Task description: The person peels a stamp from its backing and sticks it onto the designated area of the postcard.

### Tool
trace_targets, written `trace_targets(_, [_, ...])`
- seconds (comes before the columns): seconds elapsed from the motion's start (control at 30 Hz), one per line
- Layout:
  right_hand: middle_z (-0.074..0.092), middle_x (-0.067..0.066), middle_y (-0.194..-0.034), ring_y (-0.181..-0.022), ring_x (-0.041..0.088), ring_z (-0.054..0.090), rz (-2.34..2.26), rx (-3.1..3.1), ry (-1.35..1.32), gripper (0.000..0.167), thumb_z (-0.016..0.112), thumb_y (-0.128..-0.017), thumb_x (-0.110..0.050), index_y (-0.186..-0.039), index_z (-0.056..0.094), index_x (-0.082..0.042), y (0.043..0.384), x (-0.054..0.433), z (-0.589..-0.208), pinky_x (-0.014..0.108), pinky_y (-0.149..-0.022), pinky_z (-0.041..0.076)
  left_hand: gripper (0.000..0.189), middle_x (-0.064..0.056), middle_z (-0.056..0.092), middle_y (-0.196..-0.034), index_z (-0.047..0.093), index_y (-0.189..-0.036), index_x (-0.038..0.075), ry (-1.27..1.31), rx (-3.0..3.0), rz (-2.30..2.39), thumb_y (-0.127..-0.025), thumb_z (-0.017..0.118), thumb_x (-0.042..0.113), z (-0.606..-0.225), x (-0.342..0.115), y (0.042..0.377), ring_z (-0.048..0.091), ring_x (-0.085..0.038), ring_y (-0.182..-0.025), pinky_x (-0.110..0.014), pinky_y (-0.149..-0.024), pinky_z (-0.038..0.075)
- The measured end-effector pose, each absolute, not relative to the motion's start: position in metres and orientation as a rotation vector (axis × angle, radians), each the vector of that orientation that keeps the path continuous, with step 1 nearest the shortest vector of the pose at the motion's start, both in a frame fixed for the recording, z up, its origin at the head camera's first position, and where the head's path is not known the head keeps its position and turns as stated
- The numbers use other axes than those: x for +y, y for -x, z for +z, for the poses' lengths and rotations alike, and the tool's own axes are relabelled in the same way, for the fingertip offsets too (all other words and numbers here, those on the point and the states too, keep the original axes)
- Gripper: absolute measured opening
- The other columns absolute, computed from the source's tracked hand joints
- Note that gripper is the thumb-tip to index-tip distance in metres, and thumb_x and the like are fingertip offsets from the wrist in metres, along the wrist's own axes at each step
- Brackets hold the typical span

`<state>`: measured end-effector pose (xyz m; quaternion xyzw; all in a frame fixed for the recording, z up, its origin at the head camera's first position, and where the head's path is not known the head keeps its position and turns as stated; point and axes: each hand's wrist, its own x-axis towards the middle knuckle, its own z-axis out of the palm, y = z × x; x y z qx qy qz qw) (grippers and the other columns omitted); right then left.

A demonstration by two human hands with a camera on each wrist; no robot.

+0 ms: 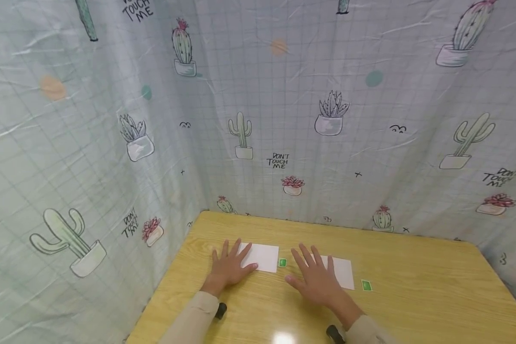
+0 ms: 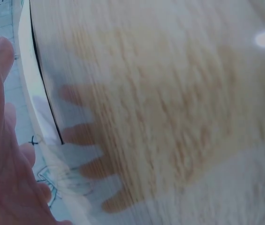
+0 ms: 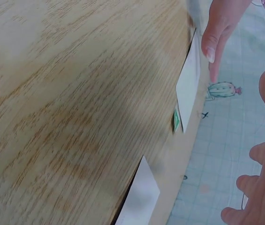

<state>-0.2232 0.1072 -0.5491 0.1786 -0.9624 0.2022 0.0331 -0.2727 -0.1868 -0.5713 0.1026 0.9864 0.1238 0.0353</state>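
Two white rectangular cards or paper sheets lie on the wooden table. My left hand (image 1: 227, 270) hovers with fingers spread at the left side of the left white card (image 1: 264, 258), covering part of it. Above the left part of the right white card (image 1: 344, 273) is my right hand (image 1: 318, 282), its fingers spread too. Neither hand holds anything. In the left wrist view the left hand (image 2: 5, 159) appears above the tabletop, which mirrors its fingers. The right wrist view has a gap between the right hand (image 3: 263, 173) and the near card (image 3: 139, 197).
Beside the left card's right edge sits a small green square with a pale border (image 1: 283, 262). Another such green square (image 1: 366, 285) lies right of the right card. The wooden table (image 1: 434, 286) meets a cactus-print curtain (image 1: 305, 143) at its back and left.
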Motion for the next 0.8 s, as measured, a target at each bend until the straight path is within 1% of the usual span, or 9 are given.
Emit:
trace_targets(0.2, [0.026, 0.012, -0.174, -0.159, 0.048, 0.021, 0.636, -2.980, -0.545, 0.078, 0.056, -0.101, -0.059, -0.164, 0.034, -0.019, 0.223, 0.103, -0.547, 0.086, -0.116, 0.012, 0.077, -0.010, 0.025, -0.174, 0.034, -0.164, 0.033, -0.308, 3.017, 0.341, -0.099, 0.044, 0.074, -0.571, -0.187, 0.275, 0.016, -0.051, -0.160, -0.082, -0.119, 0.013])
trace_targets(0.4, [0.028, 0.014, -0.173, -0.158, 0.049, 0.023, 0.633, -2.994, -0.563, 0.076, 0.057, -0.102, -0.057, -0.163, 0.036, -0.016, 0.225, 0.098, -0.545, 0.086, -0.115, 0.012, 0.075, -0.012, 0.026, -0.174, 0.036, -0.163, 0.030, -0.301, 3.011, 0.379, -0.100, 0.048, 0.069, -0.567, -0.186, 0.277, 0.017, -0.053, -0.159, -0.082, -0.120, 0.011])
trace_targets(0.63, [0.025, 0.011, -0.174, -0.160, 0.046, 0.020, 0.619, -3.022, -0.554, 0.077, 0.053, -0.102, -0.060, -0.165, 0.033, -0.020, 0.227, 0.095, -0.549, 0.085, -0.117, 0.009, 0.078, -0.013, 0.026, -0.174, 0.035, -0.164, 0.028, -0.294, 3.007, 0.361, -0.099, 0.048, 0.071, -0.567, -0.187, 0.278, 0.020, -0.051, -0.159, -0.081, -0.120, 0.014])
trace_targets(0.8, [0.025, 0.011, -0.174, -0.160, 0.046, 0.020, 0.606, -3.059, -0.549, 0.076, 0.053, -0.103, -0.059, -0.165, 0.033, -0.020, 0.226, 0.091, -0.547, 0.085, -0.117, 0.010, 0.080, -0.013, 0.026, -0.174, 0.034, -0.164, 0.027, -0.285, 2.997, 0.362, -0.099, 0.049, 0.071, -0.572, -0.189, 0.278, 0.019, -0.051, -0.159, -0.080, -0.121, 0.014])
